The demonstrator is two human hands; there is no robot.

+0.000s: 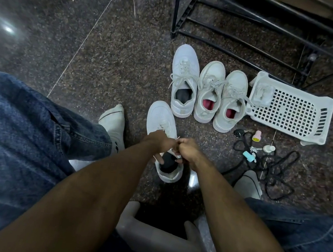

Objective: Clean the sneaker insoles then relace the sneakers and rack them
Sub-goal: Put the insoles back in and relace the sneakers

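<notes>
Both hands [176, 147] pinch a sneaker's [162, 123] lace; the basket [292, 114] holds a pouch [262, 93].

Lying open to the left: bare granite floor [72, 25], nothing blocking a reach past the socked foot [113, 126]. Crowding the right: three white sneakers [207, 91] standing side by side, touching the overturned white basket [291, 110]. Tangling the floor below the basket: black laces [277, 172] among small bottles [257, 136]. Closing off the far side: black metal shoe rack [263, 21]. Remaining passable: a narrow strip between the rack and the sneaker toes.
</notes>
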